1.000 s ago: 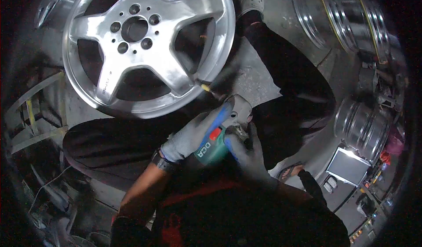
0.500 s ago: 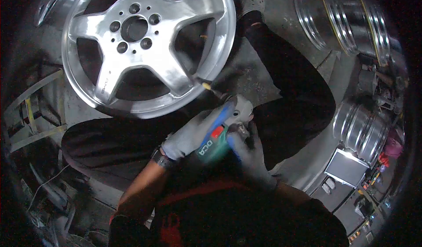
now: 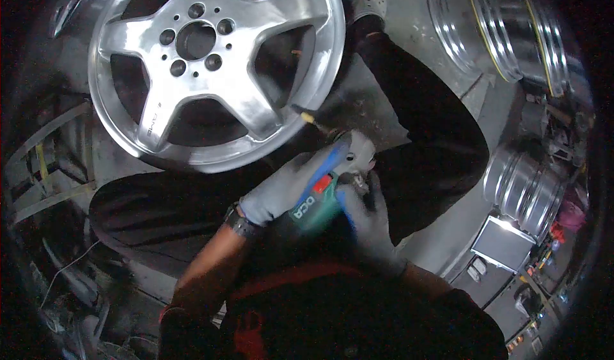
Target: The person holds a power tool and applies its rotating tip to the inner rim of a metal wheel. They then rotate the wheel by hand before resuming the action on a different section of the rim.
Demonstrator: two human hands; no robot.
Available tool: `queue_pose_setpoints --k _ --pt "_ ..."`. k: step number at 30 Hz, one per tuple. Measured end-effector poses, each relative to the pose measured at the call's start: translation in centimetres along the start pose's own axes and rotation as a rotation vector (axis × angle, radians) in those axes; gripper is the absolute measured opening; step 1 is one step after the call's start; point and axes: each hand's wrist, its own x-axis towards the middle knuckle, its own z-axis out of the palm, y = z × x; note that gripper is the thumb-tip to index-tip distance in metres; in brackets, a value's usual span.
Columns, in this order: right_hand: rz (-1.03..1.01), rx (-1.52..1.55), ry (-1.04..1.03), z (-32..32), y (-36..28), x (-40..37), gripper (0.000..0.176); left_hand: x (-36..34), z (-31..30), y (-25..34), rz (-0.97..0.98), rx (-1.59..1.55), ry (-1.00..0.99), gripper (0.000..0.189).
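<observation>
A green DCA grinder (image 3: 318, 211) with a silver head and a red switch is gripped in both hands over my lap. My left hand (image 3: 291, 184), in a grey and blue glove, wraps its body close behind the head. From the other side, my right hand (image 3: 369, 224), gloved alike, has its fingers closed around the tool below the head. A thin bit (image 3: 308, 118) with a yellow band sticks out of the head toward the upper left. Its tip overlaps the outer lip of a shiny five-spoke alloy wheel rim (image 3: 198, 81) in this view.
My crossed legs (image 3: 435, 117) in dark trousers lie around the work. More polished rims (image 3: 505, 27) stand at the upper right, with another rim (image 3: 524, 184) below them. A bright lamp panel (image 3: 504, 243) sits at the right. Metal frames (image 3: 61, 155) stand at the left.
Both hands and the grinder have shifted slightly to the right. The bit has drawn back from the spoke's end toward the rim's outer edge.
</observation>
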Motion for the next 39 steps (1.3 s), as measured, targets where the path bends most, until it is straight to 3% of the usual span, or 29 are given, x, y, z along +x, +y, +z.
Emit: queue_pose_setpoints --k 1,3,5,10,12,13,19,21,23,24,26,31,35,39 --pt "0.000 -0.003 0.001 0.0 -0.6 0.2 0.054 0.4 -0.1 -0.6 -0.074 0.015 -0.075 0.057" --pt "0.242 0.671 0.142 0.1 -2.4 0.7 0.056 0.7 0.0 -0.8 -0.147 0.027 -0.151 0.057" --pt "0.247 0.597 0.132 0.3 -2.2 0.5 0.054 0.9 0.3 -0.4 0.015 -0.022 0.000 0.058" --pt "0.383 0.642 0.103 1.2 -2.3 -0.2 0.053 -0.6 -0.1 0.8 -0.056 -0.049 -0.003 0.058" --pt "0.137 0.403 0.047 0.7 -1.2 -0.1 0.059 -0.4 0.1 0.1 -0.034 -0.049 0.004 0.057" --pt "0.137 0.400 0.049 0.5 -1.2 0.0 0.059 0.0 0.4 -1.0 -0.056 -0.004 -0.015 0.058" --pt "0.222 0.568 0.148 0.1 -2.2 0.8 0.066 0.7 0.0 0.1 -0.084 0.015 -0.040 0.058" --pt "0.354 0.554 0.114 0.6 -2.5 0.4 0.069 0.1 -0.1 0.7 -0.094 -0.047 -0.024 0.058" --pt "0.333 0.573 0.128 1.0 -2.2 0.1 0.067 0.0 -0.6 1.6 -0.305 -0.249 -0.101 0.055" --pt "0.309 0.587 0.140 1.1 -2.2 0.1 0.065 -0.1 -0.4 1.1 -0.306 -0.249 -0.101 0.055" --pt "0.309 0.637 0.152 0.6 -3.1 0.7 0.063 -0.1 0.3 -0.7 -0.061 0.031 -0.008 0.059" --pt "0.232 0.560 0.203 -0.5 -2.9 1.5 0.056 2.1 0.1 -0.2 -0.086 0.036 -0.034 0.059" --pt "0.282 0.558 0.130 0.7 -2.4 0.7 0.056 0.2 0.3 -0.6 -0.094 -0.101 0.008 0.057" --pt "0.335 0.575 0.112 1.0 -3.2 0.5 0.053 -0.9 0.2 -0.7 -0.102 -0.042 0.025 0.056"
